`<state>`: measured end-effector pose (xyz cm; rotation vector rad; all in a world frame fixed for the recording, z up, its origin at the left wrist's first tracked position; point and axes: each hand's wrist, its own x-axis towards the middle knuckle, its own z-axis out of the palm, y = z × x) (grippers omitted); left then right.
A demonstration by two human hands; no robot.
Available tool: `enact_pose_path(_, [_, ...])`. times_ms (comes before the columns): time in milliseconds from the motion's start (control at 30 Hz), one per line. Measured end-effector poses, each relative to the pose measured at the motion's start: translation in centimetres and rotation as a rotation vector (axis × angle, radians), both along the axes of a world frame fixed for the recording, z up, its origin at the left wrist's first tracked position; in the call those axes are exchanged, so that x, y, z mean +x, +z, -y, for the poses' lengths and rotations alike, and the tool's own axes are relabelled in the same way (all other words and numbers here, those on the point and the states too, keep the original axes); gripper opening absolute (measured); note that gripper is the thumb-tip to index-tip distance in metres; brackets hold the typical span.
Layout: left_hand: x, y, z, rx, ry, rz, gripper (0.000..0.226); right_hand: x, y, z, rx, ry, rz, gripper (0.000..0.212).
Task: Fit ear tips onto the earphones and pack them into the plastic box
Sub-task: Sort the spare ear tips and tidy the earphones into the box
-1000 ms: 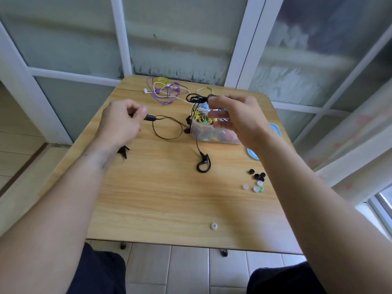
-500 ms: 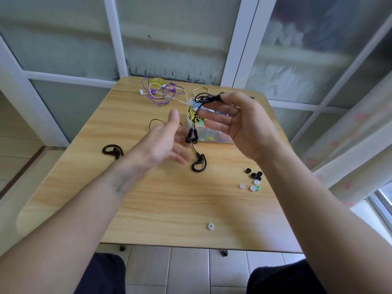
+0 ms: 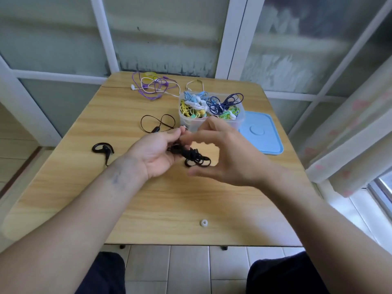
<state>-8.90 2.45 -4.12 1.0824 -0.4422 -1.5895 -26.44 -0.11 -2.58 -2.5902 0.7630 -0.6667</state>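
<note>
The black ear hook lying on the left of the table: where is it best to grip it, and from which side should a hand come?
Probably pinch the black ear hook at its thick body where the curved hook meets the cable stem, coming from above with the left hand, which is nearer. It lies flat on the table, so the thin arc gives little to hold.

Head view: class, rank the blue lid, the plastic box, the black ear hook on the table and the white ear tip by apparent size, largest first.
1. Plastic box and blue lid: alike in footprint, so unranked against each other.
2. Black ear hook.
3. White ear tip, the smallest though nearest the camera.
</note>
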Motion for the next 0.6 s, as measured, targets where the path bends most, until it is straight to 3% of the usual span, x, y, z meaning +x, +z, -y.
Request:
enact_pose_path(67, [0.0, 0.0, 0.3, -0.085, 0.016, 0.03, 0.021, -2.2, 0.7, 0.7, 0.097, -0.058, 0.003, 0.047])
enact_pose_path(167, [0.3, 0.3, 0.2, -0.209, -0.04, 0.176, 0.019, -6.3, 0.9, 2.6, 0.195, -0.306, 0.107, 0.023])
enact_pose_path(267, [0.3, 0.1, 0.0, -0.273, -0.091, 0.314, 0.017, -8.8, -0.3, 3.8, 0.181, -0.525, 0.001, 0.017])
enact_pose_path(400, [0.5, 0.3, -0.1, -0.268, -0.144, 0.348, 0.019, -9.3, -1.5, 3.8, 0.281, -0.521, -0.172, 0.009])
enact_pose_path(600, [0.3, 0.0, 0.4, -0.212, -0.136, 0.273, 0.021, -8.7, -2.5, 3.5, 0.327, -0.494, -0.255, 0.004])
